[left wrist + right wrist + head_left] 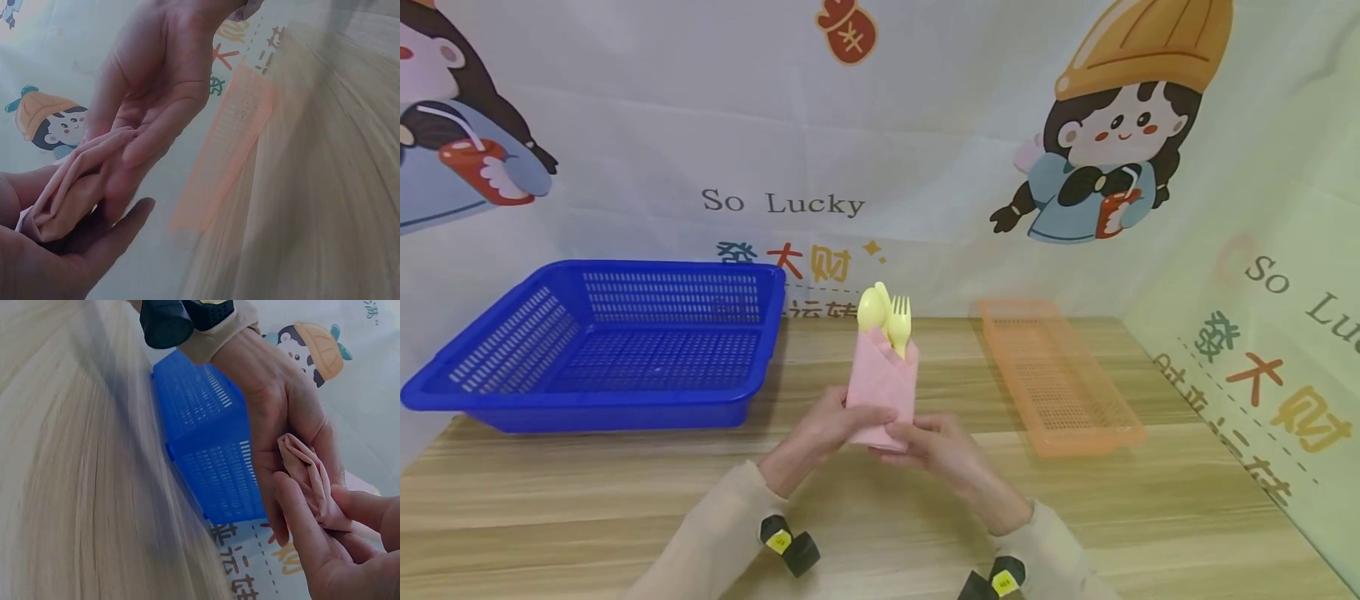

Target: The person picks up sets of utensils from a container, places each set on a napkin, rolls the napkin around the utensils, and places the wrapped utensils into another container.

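A folded pink napkin (883, 387) wraps a set of pale yellow cutlery; a spoon (872, 309) and a fork (900, 323) stick out of its top, with another yellow piece behind them. My left hand (829, 427) grips the napkin's left side, thumb across the front. The right hand (942, 450) pinches its lower right corner. The bundle stands upright, held up over the table. In the right wrist view the napkin's folded bottom end (306, 472) shows between both hands' fingers. The cutlery's lower parts are hidden inside the napkin.
A large blue plastic basket (617, 408) stands on the left of the wooden table (880, 533). On the right lies a long, shallow orange basket (1060, 375). A printed cloth (925, 167) hangs behind the table and along its right side.
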